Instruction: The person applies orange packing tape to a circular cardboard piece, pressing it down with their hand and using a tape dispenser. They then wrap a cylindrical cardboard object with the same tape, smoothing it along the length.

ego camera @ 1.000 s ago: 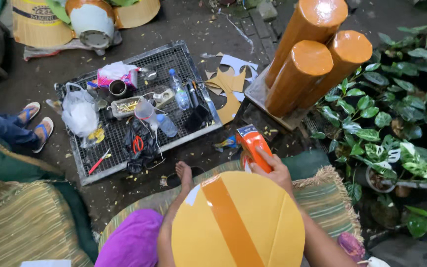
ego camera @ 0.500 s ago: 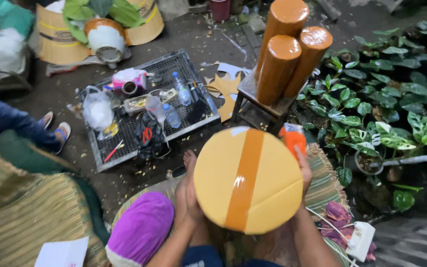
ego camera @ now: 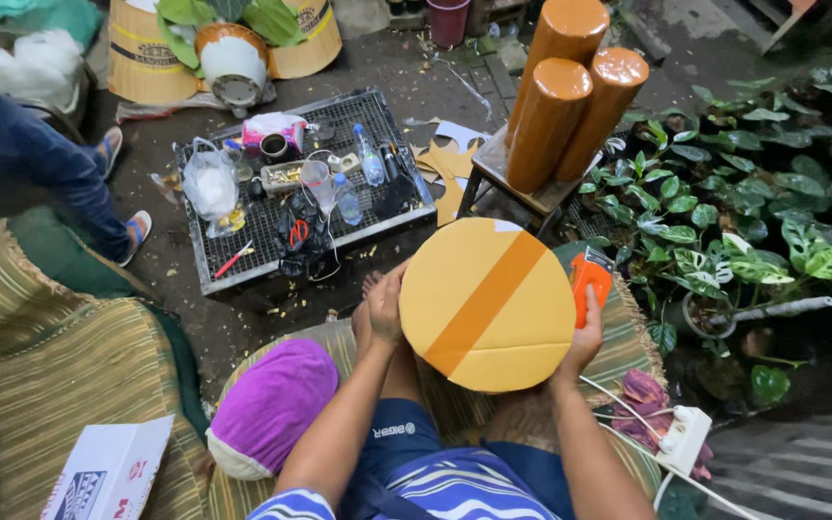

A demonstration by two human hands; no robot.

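Observation:
I hold a round yellow cardboard disc (ego camera: pixel 488 303) with a darker orange tape stripe across it, tilted up in front of me. My left hand (ego camera: pixel 383 308) grips its left edge. At the disc's right edge, my right hand (ego camera: pixel 586 332) is closed around an orange tool (ego camera: pixel 589 274), a tape dispenser or cutter by its look. My bare foot shows just past my left hand.
A wire-mesh tray (ego camera: pixel 243 260) ahead carries bottles, scissors and bags. Three brown cylinders (ego camera: pixel 551 116) stand on a small stool. Potted plants (ego camera: pixel 743 241) fill the right. A purple cushion (ego camera: pixel 267 404), striped mats, a white power strip (ego camera: pixel 684 438) and another person's leg (ego camera: pixel 50 164) are nearby.
The disc has shifted from low in front of me up and to the right, its stripe turning diagonal. The orange tool moved from above the disc to its right edge.

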